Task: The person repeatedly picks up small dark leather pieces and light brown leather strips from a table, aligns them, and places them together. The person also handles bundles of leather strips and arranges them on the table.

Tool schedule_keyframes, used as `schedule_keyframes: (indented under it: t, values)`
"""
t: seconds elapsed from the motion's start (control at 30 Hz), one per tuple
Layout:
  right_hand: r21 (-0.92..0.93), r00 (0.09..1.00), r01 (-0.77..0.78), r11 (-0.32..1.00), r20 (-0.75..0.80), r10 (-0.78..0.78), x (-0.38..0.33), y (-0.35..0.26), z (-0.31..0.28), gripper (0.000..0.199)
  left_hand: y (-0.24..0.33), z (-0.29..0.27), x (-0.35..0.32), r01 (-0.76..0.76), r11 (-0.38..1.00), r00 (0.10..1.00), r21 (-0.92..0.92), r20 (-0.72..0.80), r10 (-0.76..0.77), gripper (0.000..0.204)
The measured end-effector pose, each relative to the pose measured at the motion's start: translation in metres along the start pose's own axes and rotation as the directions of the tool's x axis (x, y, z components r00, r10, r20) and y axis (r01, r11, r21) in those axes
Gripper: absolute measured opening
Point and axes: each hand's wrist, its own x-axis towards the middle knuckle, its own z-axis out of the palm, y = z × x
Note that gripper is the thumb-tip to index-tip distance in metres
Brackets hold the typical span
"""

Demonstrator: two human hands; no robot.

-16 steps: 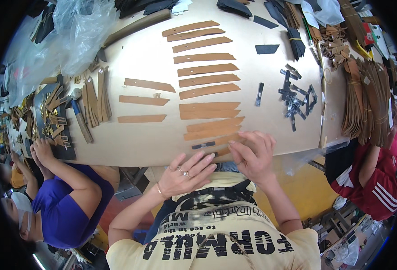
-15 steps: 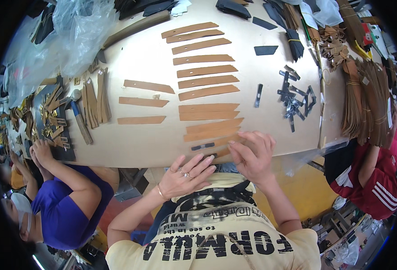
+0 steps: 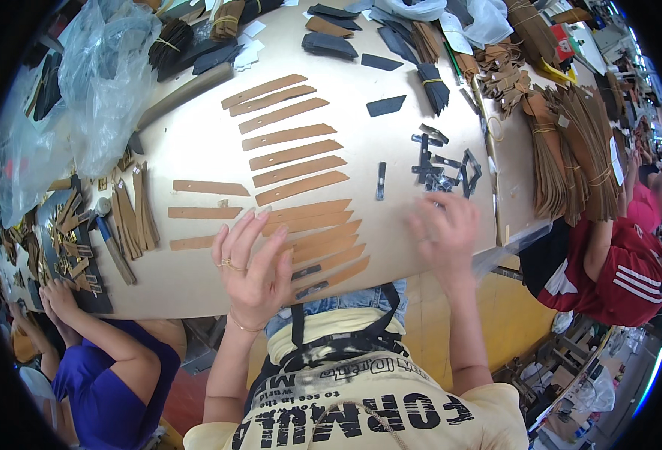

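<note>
Tan leather strips with slanted ends lie in a column down the middle of the table. Over the left ends of the nearest ones hovers my left hand, open, fingers spread and empty; whether it touches them I cannot tell. Short black pieces lie on the left ends of the two strips closest to the table's near edge. My right hand, blurred, is at the near side of a pile of small black pieces. Its thumb and fingers look apart, and no held thing shows. One black piece lies left of the pile.
More tan strips lie left of the column. A hammer rests farther left, near a co-worker's hands. Bundled brown strips lie at the right, and plastic bags at the far left.
My right hand has left the nearest strip and moved right to the black pile. My left hand has lifted off and shifted left. The head view has turned, shifting the scene.
</note>
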Motion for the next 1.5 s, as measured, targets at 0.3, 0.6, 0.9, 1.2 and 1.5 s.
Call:
schedule_keyframes:
  t: [0.3, 0.6, 0.9, 1.2, 1.5]
  values:
    - [0.227, 0.999, 0.039, 0.973, -0.021, -0.035, 0.023, -0.013, 0.032, 0.024, 0.019, 0.003, 0.015, -0.010, 0.987, 0.998, -0.158, 0.064, 0.020, 0.031]
    - [0.873, 0.739, -0.488, -0.009, 0.419, 0.528, 0.019, -0.037, -0.006, 0.040, 0.059, 0.031, 0.037, 0.495, 0.496, 0.860, -0.714, 0.319, -0.399, 0.029]
    - [0.796, 0.974, -0.003, 0.606, 0.139, -0.178, 0.018, -0.057, -0.014, 0.029, 0.024, 0.005, 0.019, 0.718, -0.223, 0.620, -0.659, 0.752, -0.226, 0.018]
    - [0.702, 0.714, -0.658, 0.272, 0.696, -0.068, -0.002, -0.088, 0.001, 0.034, 0.035, -0.018, -0.032, 0.752, 0.167, 0.615, -0.637, 0.588, -0.525, 0.024]
    - [0.595, 0.815, -0.468, 0.653, 0.577, 0.058, 0.003, -0.113, 0.017, 0.021, 0.025, -0.008, -0.031, 0.771, 0.447, 0.621, -0.453, 0.378, -0.687, 0.008]
